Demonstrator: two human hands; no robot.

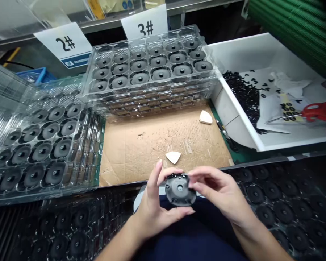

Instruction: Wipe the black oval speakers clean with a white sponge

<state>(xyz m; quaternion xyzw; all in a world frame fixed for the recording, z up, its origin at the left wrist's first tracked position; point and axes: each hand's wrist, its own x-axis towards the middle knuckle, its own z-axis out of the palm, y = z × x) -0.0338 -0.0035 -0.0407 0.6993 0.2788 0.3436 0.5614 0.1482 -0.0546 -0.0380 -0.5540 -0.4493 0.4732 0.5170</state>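
Note:
A round dark grey plastic housing, with a hole at its centre and small pegs along its rim, is tilted towards me above my lap. My left hand grips it by the edge, thumb below and fingers above. At its upper right rim, the thumb and fingertips of my right hand are pinched together. Whatever lies between those fingertips is hidden. Just beyond the housing, a white wedge-shaped piece lies on the cardboard sheet.
Stacked clear trays of round grey parts stand at the back, more trays at left. A white bin on the right holds small black pieces and red-handled scissors. A second white piece and a pen-like tool lie near it.

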